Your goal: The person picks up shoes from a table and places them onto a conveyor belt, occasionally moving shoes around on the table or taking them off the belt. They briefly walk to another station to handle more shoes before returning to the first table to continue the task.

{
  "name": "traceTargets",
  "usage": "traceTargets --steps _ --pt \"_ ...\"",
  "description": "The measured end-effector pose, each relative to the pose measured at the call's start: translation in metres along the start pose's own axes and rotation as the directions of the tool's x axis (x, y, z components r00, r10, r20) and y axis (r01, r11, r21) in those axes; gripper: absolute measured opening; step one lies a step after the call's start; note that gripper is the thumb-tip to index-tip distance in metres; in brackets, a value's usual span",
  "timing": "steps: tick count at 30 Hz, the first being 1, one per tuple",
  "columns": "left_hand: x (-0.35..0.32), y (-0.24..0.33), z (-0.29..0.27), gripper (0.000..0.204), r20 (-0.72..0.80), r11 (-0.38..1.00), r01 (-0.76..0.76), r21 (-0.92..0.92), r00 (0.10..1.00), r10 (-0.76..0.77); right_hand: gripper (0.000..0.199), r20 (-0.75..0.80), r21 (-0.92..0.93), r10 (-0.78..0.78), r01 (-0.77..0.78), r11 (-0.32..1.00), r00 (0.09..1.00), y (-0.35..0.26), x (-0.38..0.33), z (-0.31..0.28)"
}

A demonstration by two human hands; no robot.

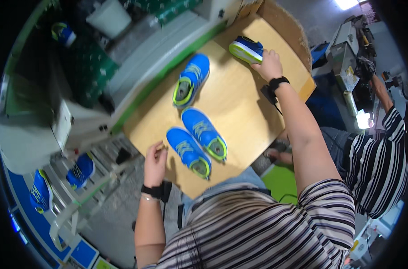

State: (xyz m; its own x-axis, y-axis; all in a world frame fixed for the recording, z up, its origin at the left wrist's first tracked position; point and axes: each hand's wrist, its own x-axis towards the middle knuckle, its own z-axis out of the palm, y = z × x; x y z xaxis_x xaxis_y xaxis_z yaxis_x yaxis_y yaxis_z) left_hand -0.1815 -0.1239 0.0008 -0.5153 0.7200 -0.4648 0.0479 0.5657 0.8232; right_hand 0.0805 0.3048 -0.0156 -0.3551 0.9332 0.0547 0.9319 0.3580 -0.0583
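Note:
My right hand (270,66) reaches to the far right of a tan tabletop (246,112) and grips one end of a dark blue sneaker (246,49). That sneaker is tipped, so its white and lime-green sole shows. Three bright blue sneakers with lime-green collars lie on the same surface. One sneaker (194,78) is farther back, and a side-by-side pair, a right-hand sneaker (205,133) and a left-hand sneaker (187,151), rests closer to me. Just beyond the table's left edge, beside the pair, hovers my left hand (155,165), loosely curled, fingers apart, holding nothing.
A grey machine with a green-edged front (168,58) runs along the table's far left side. Cardboard (287,24) borders the far right corner. Blue sneakers (80,170) sit on a metal rack at left. Another person in a striped shirt (374,166) is at right.

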Motion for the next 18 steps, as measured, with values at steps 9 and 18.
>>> traceTargets --steps 9,18 --pt "-0.016 0.030 0.028 0.034 -0.027 0.839 -0.391 0.379 0.901 0.433 0.083 0.164 0.066 -0.281 0.274 0.959 0.946 0.047 -0.208 -0.035" --pt "0.017 0.066 0.098 0.064 0.376 0.725 -0.444 0.527 0.887 0.270 0.107 0.074 0.773 0.211 -0.190 0.606 0.975 -0.028 -0.261 0.013"
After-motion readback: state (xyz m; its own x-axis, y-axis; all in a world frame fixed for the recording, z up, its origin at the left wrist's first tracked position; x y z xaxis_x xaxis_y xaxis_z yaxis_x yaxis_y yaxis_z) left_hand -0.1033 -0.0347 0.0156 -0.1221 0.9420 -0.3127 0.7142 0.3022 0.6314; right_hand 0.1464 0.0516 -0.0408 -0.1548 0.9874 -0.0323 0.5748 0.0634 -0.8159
